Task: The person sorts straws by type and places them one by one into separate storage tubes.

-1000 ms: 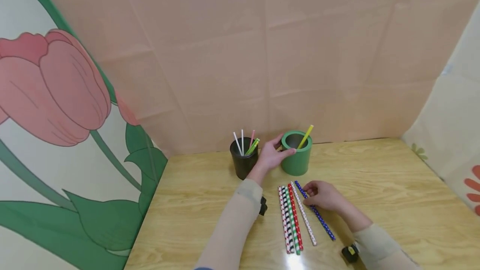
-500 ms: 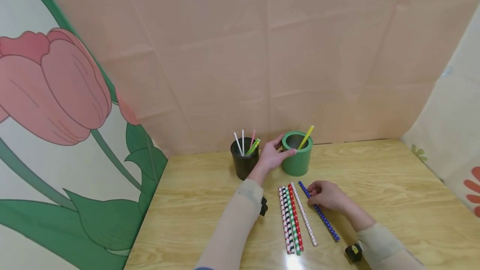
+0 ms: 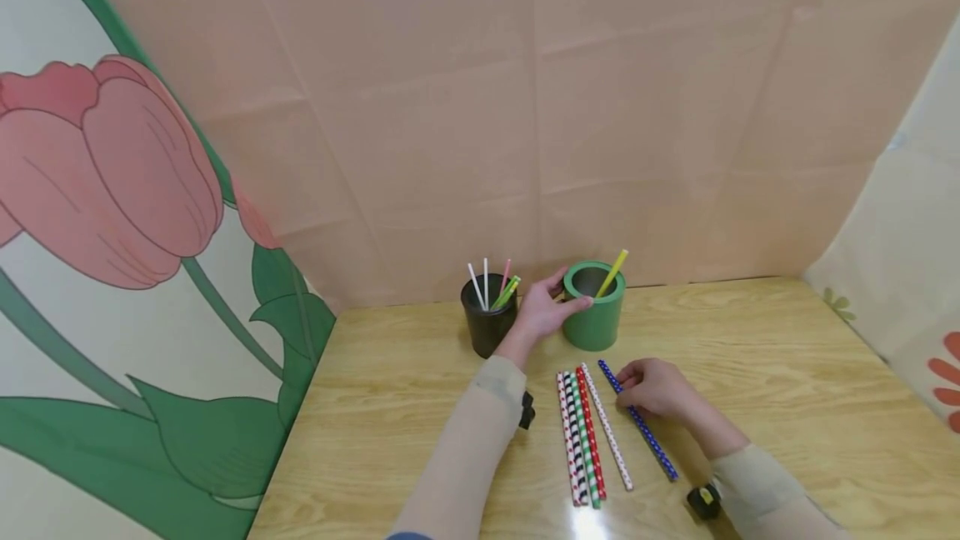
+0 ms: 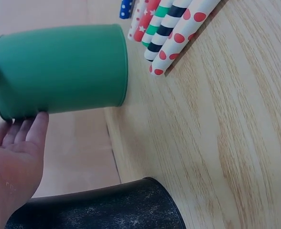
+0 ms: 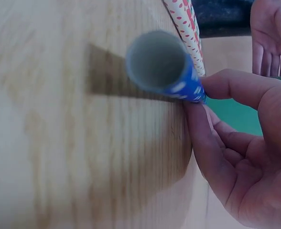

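Observation:
My left hand holds the left side of a green cup, thumb at the front of its rim and fingers behind. A yellow straw leans inside this cup. In the left wrist view, the fingertips touch the cup's wall. My right hand pinches a blue paper straw with white marks between thumb and index finger. In the right wrist view, the blue straw's hollow near end points toward the camera. A white straw with small red marks lies just left of it.
Several patterned paper straws lie side by side on the wooden table. A black cup with white, pink and green straws stands left of the green cup. A peach cloth backdrop rises behind the table.
My right hand has shifted slightly to the right with the blue straw, widening the gap from the other straws. The left hand and the green cup stay in place.

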Motion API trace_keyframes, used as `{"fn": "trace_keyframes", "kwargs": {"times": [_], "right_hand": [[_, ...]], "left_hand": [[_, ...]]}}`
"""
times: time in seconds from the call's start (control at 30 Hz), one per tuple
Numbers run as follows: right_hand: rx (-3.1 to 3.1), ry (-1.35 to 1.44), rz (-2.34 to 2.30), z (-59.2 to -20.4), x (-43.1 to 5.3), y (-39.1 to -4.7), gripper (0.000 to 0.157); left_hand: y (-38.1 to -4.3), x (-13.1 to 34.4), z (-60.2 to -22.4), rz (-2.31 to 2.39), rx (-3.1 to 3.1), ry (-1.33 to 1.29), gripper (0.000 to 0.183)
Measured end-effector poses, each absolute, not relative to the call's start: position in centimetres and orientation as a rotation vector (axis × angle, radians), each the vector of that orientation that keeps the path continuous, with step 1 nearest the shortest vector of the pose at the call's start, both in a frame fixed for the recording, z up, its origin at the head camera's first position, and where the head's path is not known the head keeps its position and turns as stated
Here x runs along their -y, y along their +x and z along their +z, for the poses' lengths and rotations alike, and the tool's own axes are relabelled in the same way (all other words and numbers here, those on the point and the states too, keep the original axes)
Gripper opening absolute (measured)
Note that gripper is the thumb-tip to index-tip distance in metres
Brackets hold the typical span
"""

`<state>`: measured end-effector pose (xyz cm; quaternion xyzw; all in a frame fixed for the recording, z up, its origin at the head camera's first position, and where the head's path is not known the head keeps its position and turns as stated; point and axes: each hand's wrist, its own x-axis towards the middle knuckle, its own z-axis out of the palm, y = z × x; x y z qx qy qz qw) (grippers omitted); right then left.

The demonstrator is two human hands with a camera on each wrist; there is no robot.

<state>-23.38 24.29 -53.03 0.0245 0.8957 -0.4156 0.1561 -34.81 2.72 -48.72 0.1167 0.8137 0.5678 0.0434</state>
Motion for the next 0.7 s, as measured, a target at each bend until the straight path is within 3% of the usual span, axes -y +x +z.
{"fn": "trace_keyframes", "kwargs": {"times": [0.7], "right_hand": [[-2.459, 0.086, -1.311, -53.3, -25.5, -23.0, 0.041]], "left_hand": [[-34.6, -2.7, -48.6, 1.736, -2.497, 0.376, 0.084]]}}
